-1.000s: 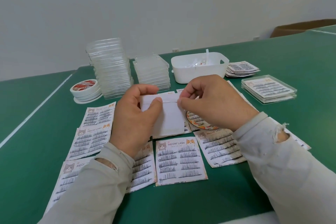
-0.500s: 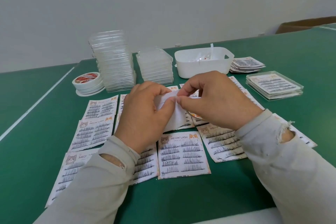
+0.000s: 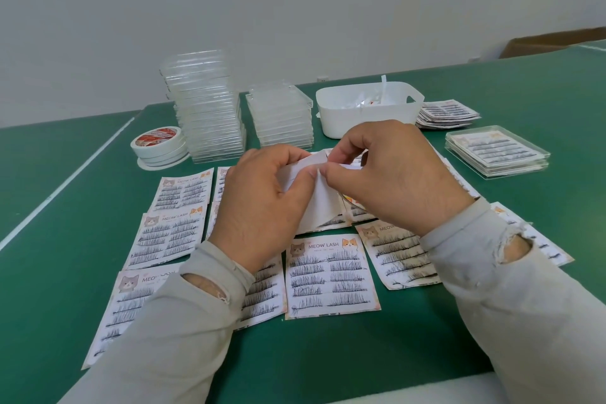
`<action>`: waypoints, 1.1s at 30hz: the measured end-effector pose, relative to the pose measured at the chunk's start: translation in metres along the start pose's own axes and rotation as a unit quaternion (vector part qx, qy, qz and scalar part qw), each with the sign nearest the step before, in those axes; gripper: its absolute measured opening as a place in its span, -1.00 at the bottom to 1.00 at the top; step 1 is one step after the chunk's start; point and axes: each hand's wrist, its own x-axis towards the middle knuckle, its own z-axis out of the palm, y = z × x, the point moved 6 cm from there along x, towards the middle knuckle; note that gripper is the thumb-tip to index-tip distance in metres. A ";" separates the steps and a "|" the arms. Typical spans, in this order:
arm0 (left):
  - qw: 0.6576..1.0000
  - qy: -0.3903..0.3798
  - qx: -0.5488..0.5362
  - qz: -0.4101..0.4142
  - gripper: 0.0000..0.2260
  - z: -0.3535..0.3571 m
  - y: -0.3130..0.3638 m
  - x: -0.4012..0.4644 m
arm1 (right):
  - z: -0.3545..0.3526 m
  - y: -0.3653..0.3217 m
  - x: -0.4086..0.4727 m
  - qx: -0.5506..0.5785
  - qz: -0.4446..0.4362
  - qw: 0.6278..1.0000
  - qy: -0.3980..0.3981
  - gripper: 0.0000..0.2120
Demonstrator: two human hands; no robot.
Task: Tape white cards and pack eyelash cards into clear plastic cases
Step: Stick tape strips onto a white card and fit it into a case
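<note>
A white card (image 3: 323,203) is held up above the table between both hands, tilted with one corner pointing away. My left hand (image 3: 262,203) grips its left side, thumb on the face. My right hand (image 3: 390,180) pinches at the card's upper edge beside the left thumb; what it pinches is too small to tell. Several eyelash cards (image 3: 331,275) printed "MEOW LASH" lie face up on the green table below. Two stacks of clear plastic cases (image 3: 205,108) (image 3: 280,116) stand behind. Packed cases (image 3: 496,151) lie at the right.
Tape rolls (image 3: 159,144) are stacked at the left beside the tall case stack. A white bin (image 3: 367,115) holding paper scraps stands behind my hands. A pile of eyelash cards (image 3: 447,113) sits right of the bin. A brown box (image 3: 554,41) stands at the far right.
The card has turned from flat-on to tilted, and my hands have come closer together at its upper edge. The camera has dipped slightly.
</note>
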 end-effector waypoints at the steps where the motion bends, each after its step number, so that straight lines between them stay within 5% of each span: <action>1: 1.000 0.003 0.008 0.006 -0.86 0.000 0.001 0.000 | 0.000 -0.001 -0.001 -0.005 -0.003 1.000 -0.003 -0.83; 4: 0.999 0.011 0.028 0.022 -0.77 -0.001 0.004 0.000 | 0.001 -0.002 -0.002 -0.015 -0.006 1.000 -0.009 -0.82; 9: 0.999 0.015 0.033 0.040 -0.95 -0.001 0.007 0.000 | 0.002 -0.001 -0.002 0.017 0.005 1.000 -0.023 -0.84; 19: 0.988 0.035 0.102 0.111 -0.94 -0.010 0.017 -0.001 | 0.004 0.003 -0.003 0.174 0.058 0.981 -0.063 -0.80; 24: 0.986 0.039 0.113 0.120 -0.94 -0.012 0.017 -0.002 | 0.012 0.008 -0.005 0.315 0.128 0.933 -0.115 -0.84; 28: 0.995 0.020 0.071 0.061 -0.89 -0.016 0.006 0.003 | 0.011 -0.007 -0.011 0.418 0.090 0.873 -0.233 -0.90; 33: 0.994 -0.014 -0.103 -0.044 -0.83 -0.019 -0.008 0.008 | -0.008 0.023 0.004 0.398 0.132 0.903 -0.097 -0.88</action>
